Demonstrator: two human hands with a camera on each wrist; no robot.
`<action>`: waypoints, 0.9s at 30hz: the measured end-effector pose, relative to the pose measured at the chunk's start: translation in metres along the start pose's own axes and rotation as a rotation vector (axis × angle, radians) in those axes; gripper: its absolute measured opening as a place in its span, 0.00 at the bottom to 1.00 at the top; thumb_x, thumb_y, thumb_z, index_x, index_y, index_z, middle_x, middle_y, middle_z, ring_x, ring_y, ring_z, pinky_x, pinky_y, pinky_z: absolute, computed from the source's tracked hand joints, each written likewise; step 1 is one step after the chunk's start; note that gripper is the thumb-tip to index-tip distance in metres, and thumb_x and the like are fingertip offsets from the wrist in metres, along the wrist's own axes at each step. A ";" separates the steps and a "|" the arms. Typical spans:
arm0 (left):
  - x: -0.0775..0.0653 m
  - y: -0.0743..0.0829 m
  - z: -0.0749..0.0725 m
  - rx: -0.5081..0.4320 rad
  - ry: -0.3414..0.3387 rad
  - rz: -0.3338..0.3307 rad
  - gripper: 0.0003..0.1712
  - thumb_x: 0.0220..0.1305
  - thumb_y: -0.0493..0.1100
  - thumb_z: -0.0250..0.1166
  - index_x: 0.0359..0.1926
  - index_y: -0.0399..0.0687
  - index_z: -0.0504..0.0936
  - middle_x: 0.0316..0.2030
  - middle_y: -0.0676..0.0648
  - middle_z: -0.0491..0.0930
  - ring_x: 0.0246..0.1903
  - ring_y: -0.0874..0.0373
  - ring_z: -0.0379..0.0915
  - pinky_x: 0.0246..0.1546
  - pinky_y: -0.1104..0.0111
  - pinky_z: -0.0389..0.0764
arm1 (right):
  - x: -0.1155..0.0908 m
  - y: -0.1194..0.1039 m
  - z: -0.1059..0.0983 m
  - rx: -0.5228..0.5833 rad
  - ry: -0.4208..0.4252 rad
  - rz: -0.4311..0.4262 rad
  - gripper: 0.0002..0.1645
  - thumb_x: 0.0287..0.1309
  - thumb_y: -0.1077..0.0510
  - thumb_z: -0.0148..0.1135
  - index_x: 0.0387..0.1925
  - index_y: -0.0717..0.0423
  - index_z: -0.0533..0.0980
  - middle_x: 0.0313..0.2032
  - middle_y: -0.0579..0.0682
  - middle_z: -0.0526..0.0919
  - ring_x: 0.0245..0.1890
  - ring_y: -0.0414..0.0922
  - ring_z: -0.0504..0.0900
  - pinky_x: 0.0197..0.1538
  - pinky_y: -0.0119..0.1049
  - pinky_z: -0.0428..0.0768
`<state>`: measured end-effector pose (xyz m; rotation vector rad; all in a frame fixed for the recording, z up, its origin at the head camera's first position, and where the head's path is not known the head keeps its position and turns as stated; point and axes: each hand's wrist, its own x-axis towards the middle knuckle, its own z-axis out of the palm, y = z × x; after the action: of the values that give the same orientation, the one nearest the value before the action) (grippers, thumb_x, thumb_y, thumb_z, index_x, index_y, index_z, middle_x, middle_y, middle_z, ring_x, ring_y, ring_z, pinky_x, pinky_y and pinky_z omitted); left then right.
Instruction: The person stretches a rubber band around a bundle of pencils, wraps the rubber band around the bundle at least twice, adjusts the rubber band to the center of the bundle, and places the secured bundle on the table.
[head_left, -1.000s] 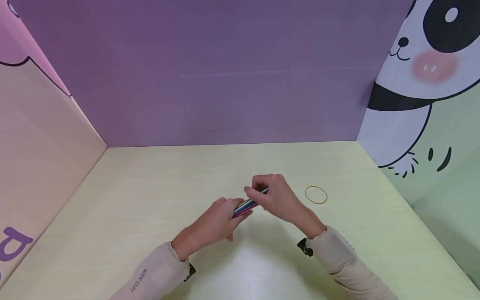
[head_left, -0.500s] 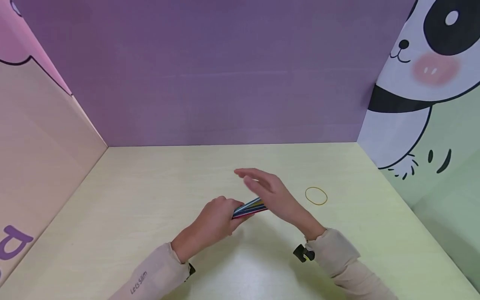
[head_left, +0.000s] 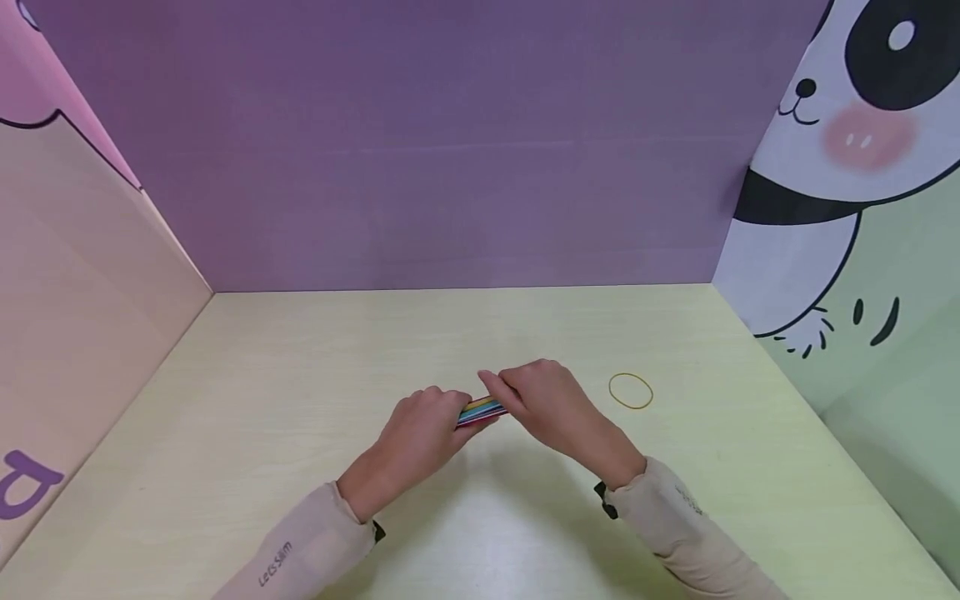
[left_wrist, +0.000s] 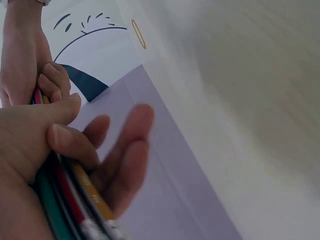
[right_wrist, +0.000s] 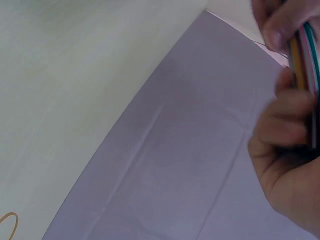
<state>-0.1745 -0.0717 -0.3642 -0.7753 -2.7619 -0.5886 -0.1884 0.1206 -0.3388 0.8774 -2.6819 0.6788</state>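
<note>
A bundle of several coloured pencils (head_left: 482,410) is held above the table between both hands. Yellow, light blue, dark and red shafts show there. My left hand (head_left: 420,433) grips the left part of it, its fingers curled round the shafts. In the left wrist view, green, red and yellow pencils (left_wrist: 92,192) run out below that palm, with pale bands near their lower ends. The right hand (head_left: 551,408) wraps the other end, which its fingers hide. The right wrist view shows the pencils (right_wrist: 301,57) passing between the two hands.
A thin yellow rubber band (head_left: 609,386) lies on the pale table (head_left: 315,358), right of the right hand. A purple panel (head_left: 465,167) stands along the back. Printed side panels (head_left: 885,400) close off left and right.
The right hand first let go with its fingers spread, then closed round the pencils' right end again. The splayed pencils are now closer together. The left hand kept its hold.
</note>
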 end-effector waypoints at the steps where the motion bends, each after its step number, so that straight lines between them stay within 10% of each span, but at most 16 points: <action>1: -0.001 0.000 0.000 0.016 0.009 -0.007 0.20 0.61 0.50 0.73 0.20 0.49 0.75 0.12 0.56 0.66 0.12 0.63 0.58 0.12 0.73 0.62 | 0.001 0.000 0.004 -0.038 0.027 -0.016 0.30 0.73 0.50 0.52 0.11 0.47 0.63 0.11 0.36 0.56 0.14 0.35 0.54 0.21 0.28 0.57; 8: -0.001 0.003 -0.002 0.161 0.101 -0.045 0.20 0.58 0.44 0.74 0.22 0.47 0.71 0.12 0.53 0.64 0.12 0.59 0.57 0.10 0.71 0.58 | 0.002 -0.002 0.014 -0.069 0.130 -0.028 0.28 0.71 0.58 0.51 0.11 0.47 0.61 0.12 0.37 0.52 0.15 0.34 0.51 0.20 0.27 0.53; 17: 0.002 -0.004 0.009 0.333 0.359 0.150 0.17 0.53 0.39 0.72 0.22 0.46 0.69 0.10 0.55 0.58 0.10 0.61 0.52 0.11 0.73 0.54 | -0.002 -0.017 0.003 0.160 0.038 0.274 0.30 0.72 0.52 0.47 0.10 0.50 0.70 0.10 0.40 0.61 0.12 0.37 0.57 0.18 0.29 0.58; 23: 0.001 -0.004 0.013 0.355 0.314 0.125 0.18 0.64 0.46 0.68 0.23 0.44 0.72 0.09 0.53 0.63 0.09 0.61 0.55 0.08 0.72 0.57 | 0.001 -0.013 -0.003 0.213 0.027 0.232 0.30 0.73 0.48 0.50 0.12 0.49 0.72 0.10 0.40 0.66 0.13 0.38 0.62 0.20 0.31 0.63; 27: 0.001 -0.004 0.013 0.346 0.277 0.111 0.16 0.68 0.48 0.65 0.26 0.44 0.76 0.11 0.52 0.70 0.09 0.60 0.59 0.08 0.71 0.60 | 0.003 -0.001 -0.016 0.446 0.067 0.269 0.30 0.75 0.40 0.47 0.25 0.53 0.80 0.21 0.43 0.80 0.23 0.41 0.78 0.30 0.35 0.77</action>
<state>-0.1794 -0.0688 -0.3771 -0.6999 -2.4524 -0.1706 -0.1889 0.1264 -0.3232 0.5680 -2.6542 1.3790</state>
